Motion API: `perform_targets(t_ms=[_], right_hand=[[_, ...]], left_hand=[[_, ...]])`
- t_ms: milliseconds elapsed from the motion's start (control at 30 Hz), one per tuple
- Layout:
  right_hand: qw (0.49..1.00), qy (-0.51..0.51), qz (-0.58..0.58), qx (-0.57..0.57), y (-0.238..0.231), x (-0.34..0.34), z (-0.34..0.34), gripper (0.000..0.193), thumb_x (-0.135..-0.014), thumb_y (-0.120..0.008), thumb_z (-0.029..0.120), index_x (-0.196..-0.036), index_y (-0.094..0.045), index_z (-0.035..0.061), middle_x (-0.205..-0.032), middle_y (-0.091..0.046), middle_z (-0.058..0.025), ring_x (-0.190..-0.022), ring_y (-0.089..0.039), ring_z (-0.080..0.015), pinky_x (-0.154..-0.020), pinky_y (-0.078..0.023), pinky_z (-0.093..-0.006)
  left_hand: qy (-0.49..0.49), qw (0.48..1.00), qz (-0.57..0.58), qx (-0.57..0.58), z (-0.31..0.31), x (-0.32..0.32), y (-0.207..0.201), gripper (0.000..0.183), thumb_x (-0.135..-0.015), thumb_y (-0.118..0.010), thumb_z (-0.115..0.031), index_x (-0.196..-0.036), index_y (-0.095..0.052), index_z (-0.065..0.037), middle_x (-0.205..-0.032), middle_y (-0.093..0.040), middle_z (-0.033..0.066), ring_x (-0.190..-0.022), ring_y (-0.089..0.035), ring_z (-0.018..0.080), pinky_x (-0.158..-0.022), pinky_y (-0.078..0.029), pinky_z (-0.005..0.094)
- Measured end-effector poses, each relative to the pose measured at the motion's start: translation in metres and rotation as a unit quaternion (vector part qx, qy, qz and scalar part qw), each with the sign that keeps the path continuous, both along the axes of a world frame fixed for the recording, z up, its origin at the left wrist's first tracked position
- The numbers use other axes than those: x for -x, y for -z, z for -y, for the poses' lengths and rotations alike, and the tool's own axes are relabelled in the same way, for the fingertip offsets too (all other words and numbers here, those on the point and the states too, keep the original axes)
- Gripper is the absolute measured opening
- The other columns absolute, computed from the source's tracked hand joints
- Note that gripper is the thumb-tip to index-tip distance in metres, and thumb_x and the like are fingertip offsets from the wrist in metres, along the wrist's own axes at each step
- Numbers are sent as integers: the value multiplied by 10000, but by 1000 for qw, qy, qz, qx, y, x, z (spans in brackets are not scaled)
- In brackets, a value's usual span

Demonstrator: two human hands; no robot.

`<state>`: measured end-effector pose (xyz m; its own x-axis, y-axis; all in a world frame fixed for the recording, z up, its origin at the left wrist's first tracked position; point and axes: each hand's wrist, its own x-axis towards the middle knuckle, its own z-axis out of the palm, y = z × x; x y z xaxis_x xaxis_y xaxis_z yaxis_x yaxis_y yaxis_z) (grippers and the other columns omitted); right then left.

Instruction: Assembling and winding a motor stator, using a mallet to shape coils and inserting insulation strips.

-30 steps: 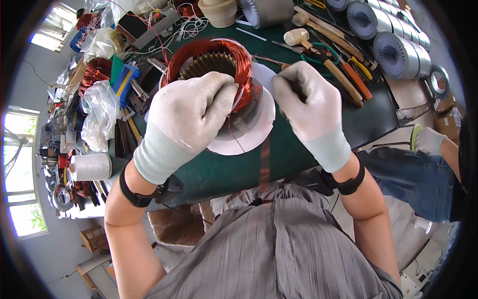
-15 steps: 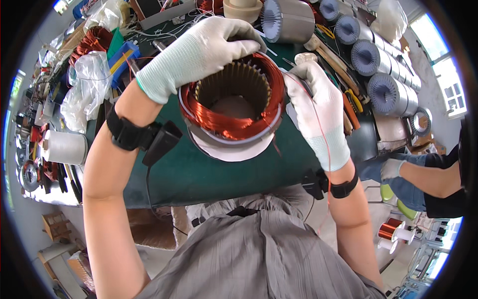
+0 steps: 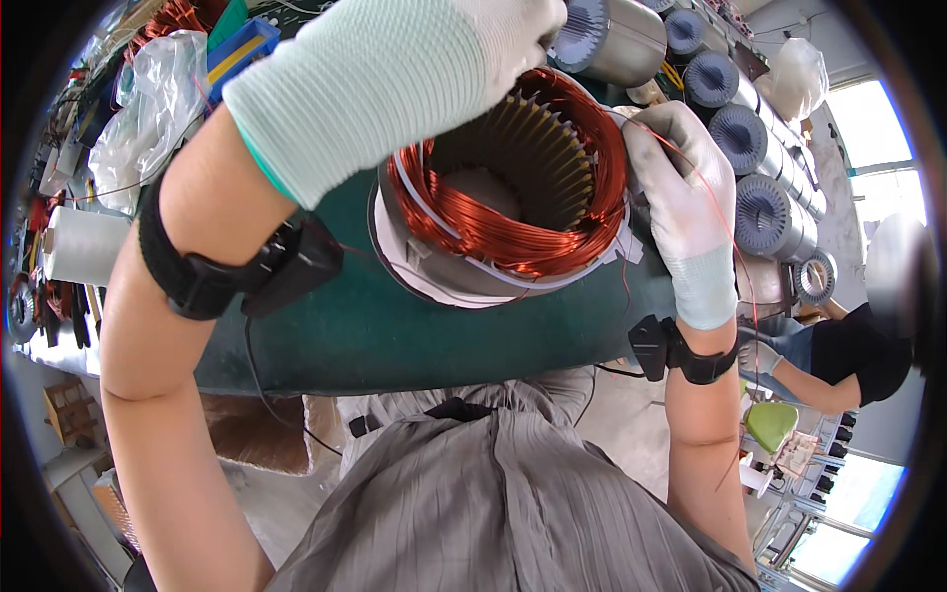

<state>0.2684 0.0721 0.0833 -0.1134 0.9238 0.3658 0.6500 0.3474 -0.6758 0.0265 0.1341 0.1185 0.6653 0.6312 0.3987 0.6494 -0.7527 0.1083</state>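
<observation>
A motor stator (image 3: 424,261) stands on the green-topped table, its opening tilted towards me. A thick ring of copper-red wire windings (image 3: 523,242) bulges around its rim, with yellowish slot liners (image 3: 567,138) inside. My left hand (image 3: 493,49), in a white knit glove, reaches over the stator's far left side. Its fingers curl at the picture's top edge, and what they hold is hidden. At the stator's right rim my gloved right hand (image 3: 686,187) pinches a thin red wire (image 3: 732,232), which runs over the glove and down past my wrist. A pale cord lies beside those fingertips.
Several grey slotted cores (image 3: 760,212) line the table's right side. A clear plastic bag (image 3: 148,113), a blue bin (image 3: 242,49) and a white thread spool (image 3: 87,245) are at the left. Another person's gloved hand (image 3: 760,357) shows at the far right.
My left hand has moved up and right off the near part of the rim, and looks larger. The stator appears farther right and more tilted. My right hand stays at its right rim.
</observation>
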Motion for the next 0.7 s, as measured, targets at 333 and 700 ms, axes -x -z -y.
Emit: perform_targets(t_ms=[333,700], right_hand=[[963,-36,164,-212,19,-5,2,62,-971,-613,12,-1026,-638,-1,-903,-632,-140,-768,-637,-210,-739,-518,-318],[999,12,34,32,-10,-11,19,151,-992,-655,142,-1018,-661,-7,-837,-651,-58,-715,-610,-93,-665,-503,-256]], left_hand=[[73,995,66,32,6,-12,12,199,-890,-665,-125,-1031,-606,2,-966,-633,201,-946,-651,397,-850,-541,451],[140,975,117,127,2,-6,-2,157,-791,-603,-94,-840,-550,46,-768,-613,265,-724,-639,382,-670,-502,424]])
